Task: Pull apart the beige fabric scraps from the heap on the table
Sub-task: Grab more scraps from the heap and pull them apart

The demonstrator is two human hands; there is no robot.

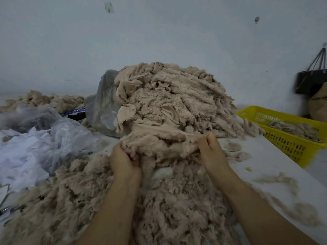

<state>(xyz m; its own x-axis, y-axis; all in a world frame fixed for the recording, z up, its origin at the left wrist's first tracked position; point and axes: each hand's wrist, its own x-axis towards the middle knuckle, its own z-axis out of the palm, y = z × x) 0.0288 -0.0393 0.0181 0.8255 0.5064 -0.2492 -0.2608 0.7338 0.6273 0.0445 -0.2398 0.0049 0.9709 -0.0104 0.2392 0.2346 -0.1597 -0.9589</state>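
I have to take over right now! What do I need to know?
Left hand: grips the left end of one beige scrap.
Right hand: pinches the right end of it, so the scrap is stretched between both hands.
Heap: right behind the hands on the table, piled tall.
Fluffy pile: loose beige bits spread in front, around the wrists.
Yellow basket: at the right edge, with some beige bits inside.
Done: probably the fluffy pile.
Left: finish pulling this scrap apart, then work through the heap.
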